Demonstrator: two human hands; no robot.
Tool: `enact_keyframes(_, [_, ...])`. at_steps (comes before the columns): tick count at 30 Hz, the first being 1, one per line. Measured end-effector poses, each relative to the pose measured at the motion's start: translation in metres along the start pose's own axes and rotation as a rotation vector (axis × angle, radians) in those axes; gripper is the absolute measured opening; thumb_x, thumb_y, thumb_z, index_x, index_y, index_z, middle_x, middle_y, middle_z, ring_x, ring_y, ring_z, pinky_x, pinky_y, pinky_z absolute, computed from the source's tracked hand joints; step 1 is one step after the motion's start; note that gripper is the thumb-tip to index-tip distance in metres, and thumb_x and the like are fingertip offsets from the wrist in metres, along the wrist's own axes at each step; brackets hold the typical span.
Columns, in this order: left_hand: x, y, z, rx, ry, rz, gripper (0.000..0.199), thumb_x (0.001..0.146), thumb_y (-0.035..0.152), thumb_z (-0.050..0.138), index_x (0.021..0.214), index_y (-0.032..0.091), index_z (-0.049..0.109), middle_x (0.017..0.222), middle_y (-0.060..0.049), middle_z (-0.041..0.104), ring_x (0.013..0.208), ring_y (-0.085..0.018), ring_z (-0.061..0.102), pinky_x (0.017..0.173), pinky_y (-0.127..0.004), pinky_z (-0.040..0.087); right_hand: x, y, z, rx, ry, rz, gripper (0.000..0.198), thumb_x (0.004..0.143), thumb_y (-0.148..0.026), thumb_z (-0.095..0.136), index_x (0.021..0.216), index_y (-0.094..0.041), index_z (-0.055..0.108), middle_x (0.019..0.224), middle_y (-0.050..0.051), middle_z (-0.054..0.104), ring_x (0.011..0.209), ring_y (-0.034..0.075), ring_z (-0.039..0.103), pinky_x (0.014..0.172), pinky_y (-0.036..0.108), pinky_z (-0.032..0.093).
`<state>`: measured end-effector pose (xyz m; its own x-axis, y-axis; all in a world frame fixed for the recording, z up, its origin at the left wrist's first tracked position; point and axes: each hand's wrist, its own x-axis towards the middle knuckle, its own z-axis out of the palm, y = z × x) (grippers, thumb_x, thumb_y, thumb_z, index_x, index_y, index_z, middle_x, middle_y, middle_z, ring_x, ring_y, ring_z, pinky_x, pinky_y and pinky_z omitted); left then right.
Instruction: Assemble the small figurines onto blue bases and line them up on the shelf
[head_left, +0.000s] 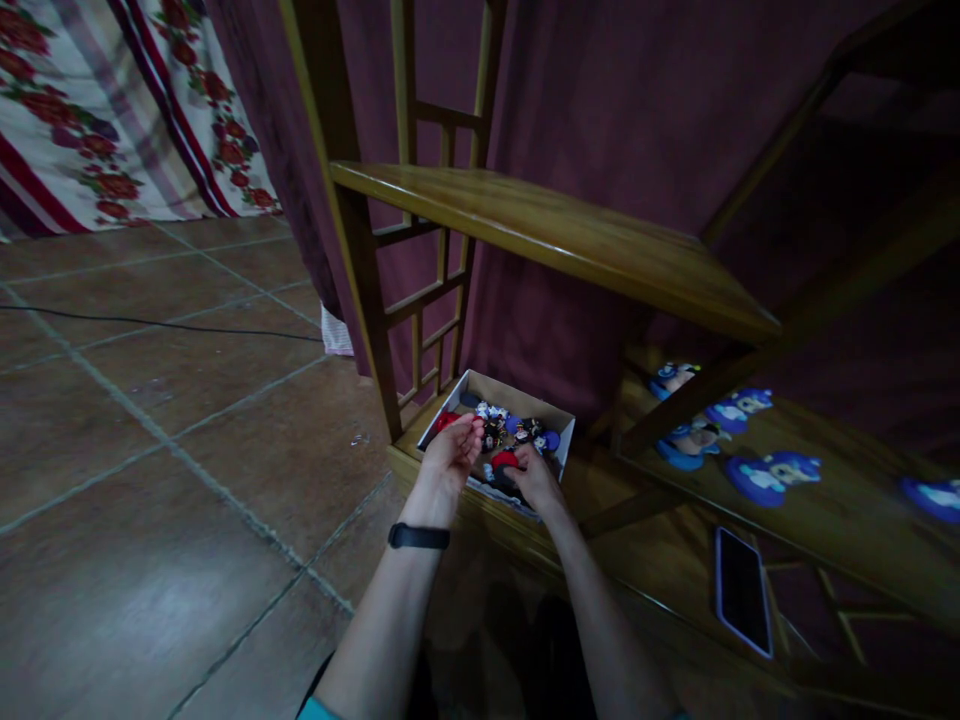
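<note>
A shallow white cardboard box (564,440) sits on the low wooden shelf, filled with several small figurines (491,432) in black, blue, white and red. My left hand (451,452), with a black band on the wrist, is over the box's left side. Its palm is turned partly up, the fingers are slightly curled and apart, and I see nothing in it. At the front right of the box, my right hand (537,478) grips a red and black figurine (507,466) between thumb and fingers. The lower part of that figurine is hard to make out.
A wooden shelf board (555,225) juts out above the box. Several blue figurines (776,475) stand on the shelf at right, with a phone (742,590) lying lower down. Lattice woodwork (420,310) rises at left. A black cable (165,323) crosses the tiled floor.
</note>
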<state>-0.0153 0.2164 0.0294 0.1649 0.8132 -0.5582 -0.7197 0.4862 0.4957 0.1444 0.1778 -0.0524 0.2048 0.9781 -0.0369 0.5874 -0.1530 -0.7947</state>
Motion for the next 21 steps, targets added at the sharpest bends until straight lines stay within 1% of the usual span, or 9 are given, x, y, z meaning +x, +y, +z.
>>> enact_keyframes(3, [-0.002,0.0,0.0,0.001,-0.012,0.004,0.019,0.073,0.001,0.05,0.088,0.011,0.058,0.07,-0.006,0.064,0.054,-0.009,0.06,0.047,-0.016,0.048,0.005,-0.003,0.001,0.291,0.135,0.041,0.017,0.066,-0.028,0.057,0.079,-0.021,0.051,0.071,-0.003,0.059,0.065,0.013,0.056,0.061,0.027,0.048])
enact_keyframes(5, [-0.003,0.001,-0.001,0.004,-0.019,0.004,0.019,0.073,0.001,0.05,0.087,0.011,0.058,0.069,-0.006,0.064,0.054,-0.009,0.06,0.047,-0.016,0.047,0.005,-0.008,-0.001,0.499,0.174,0.089,0.02,0.066,-0.032,0.058,0.081,-0.02,0.052,0.073,-0.002,0.059,0.064,0.012,0.057,0.06,0.028,0.05])
enact_keyframes(8, [-0.003,0.001,-0.001,0.004,-0.033,0.005,0.017,0.074,0.002,0.049,0.085,0.011,0.058,0.068,-0.005,0.064,0.054,-0.009,0.06,0.048,-0.016,0.047,0.003,-0.016,-0.009,0.76,0.103,0.123,0.024,0.065,-0.033,0.061,0.084,-0.018,0.055,0.075,0.001,0.062,0.065,0.013,0.06,0.065,0.031,0.052])
enact_keyframes(10, [-0.002,0.001,-0.001,-0.001,-0.03,0.009,0.017,0.074,0.002,0.05,0.085,0.011,0.058,0.069,-0.006,0.063,0.054,-0.009,0.06,0.048,-0.016,0.047,0.002,-0.02,-0.014,0.798,0.037,0.113,0.026,0.068,-0.033,0.06,0.089,-0.017,0.057,0.081,0.004,0.065,0.07,0.014,0.062,0.069,0.033,0.052])
enact_keyframes(11, [-0.002,0.001,-0.001,-0.003,-0.028,0.01,0.016,0.074,0.002,0.05,0.084,0.011,0.059,0.069,-0.006,0.063,0.054,-0.009,0.06,0.048,-0.016,0.048,0.002,-0.02,-0.017,0.76,0.041,0.105,0.025,0.07,-0.033,0.057,0.09,-0.017,0.057,0.083,0.005,0.065,0.072,0.015,0.062,0.07,0.033,0.052])
enact_keyframes(13, [0.0,0.0,-0.003,-0.008,-0.031,0.015,0.016,0.074,0.002,0.051,0.085,0.011,0.059,0.07,-0.006,0.064,0.055,-0.009,0.06,0.048,-0.016,0.048,0.003,-0.018,-0.023,0.565,0.11,0.073,0.022,0.075,-0.03,0.051,0.091,-0.018,0.058,0.088,0.005,0.064,0.077,0.016,0.061,0.073,0.034,0.051])
enact_keyframes(16, [0.002,0.0,-0.005,-0.023,-0.046,0.019,0.015,0.073,0.003,0.052,0.085,0.011,0.059,0.07,-0.007,0.063,0.055,-0.009,0.06,0.047,-0.016,0.048,0.001,-0.012,-0.03,0.065,0.2,-0.04,0.022,0.077,-0.022,0.042,0.091,-0.02,0.059,0.095,0.006,0.061,0.091,0.018,0.056,0.085,0.036,0.043])
enact_keyframes(19, [0.003,0.003,-0.007,-0.044,-0.05,0.021,0.016,0.073,0.004,0.053,0.085,0.011,0.059,0.069,-0.006,0.063,0.054,-0.009,0.06,0.047,-0.016,0.048,-0.009,-0.009,-0.031,-0.402,0.11,-0.13,0.022,0.075,-0.019,0.046,0.091,-0.021,0.061,0.102,0.009,0.057,0.104,0.023,0.046,0.093,0.039,0.033])
enact_keyframes(21, [0.002,0.004,-0.007,-0.046,-0.053,0.024,0.017,0.073,0.003,0.052,0.086,0.011,0.058,0.069,-0.006,0.063,0.054,-0.009,0.06,0.048,-0.016,0.048,-0.019,-0.009,-0.028,-0.58,0.003,-0.129,0.023,0.071,-0.02,0.053,0.092,-0.021,0.061,0.104,0.011,0.055,0.108,0.027,0.04,0.094,0.04,0.028])
